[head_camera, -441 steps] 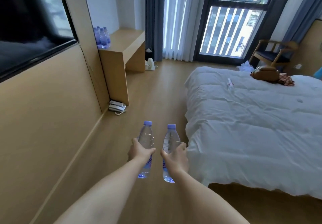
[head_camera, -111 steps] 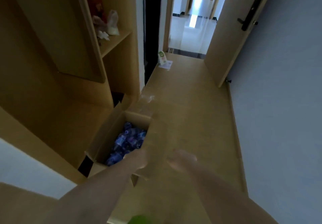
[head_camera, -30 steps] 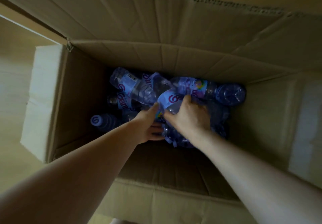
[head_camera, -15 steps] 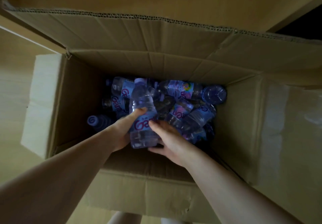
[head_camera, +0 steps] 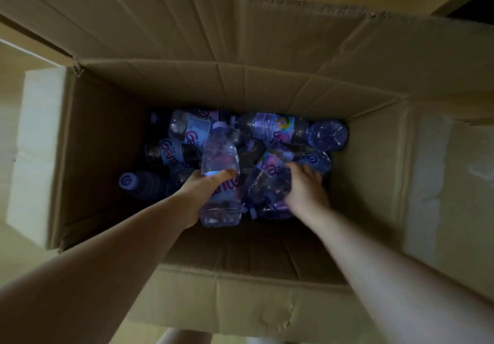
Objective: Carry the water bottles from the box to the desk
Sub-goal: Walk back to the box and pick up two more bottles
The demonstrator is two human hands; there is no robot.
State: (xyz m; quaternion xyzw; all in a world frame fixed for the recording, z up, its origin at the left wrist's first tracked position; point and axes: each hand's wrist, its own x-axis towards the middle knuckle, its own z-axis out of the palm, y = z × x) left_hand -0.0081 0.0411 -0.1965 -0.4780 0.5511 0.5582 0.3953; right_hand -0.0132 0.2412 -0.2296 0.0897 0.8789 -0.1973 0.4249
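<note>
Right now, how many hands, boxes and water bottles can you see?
Hands: 2, the left hand and the right hand
Cardboard box: 1
Water bottles: at least 7; the pile may hide more
Total: at least 10

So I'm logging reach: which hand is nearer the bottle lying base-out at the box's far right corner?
Right. The right hand is just below-left of that bottle; the left hand grips another bottle farther left.

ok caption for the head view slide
Left hand grips a clear plastic water bottle; right hand reaches into the brown cardboard box.
</note>
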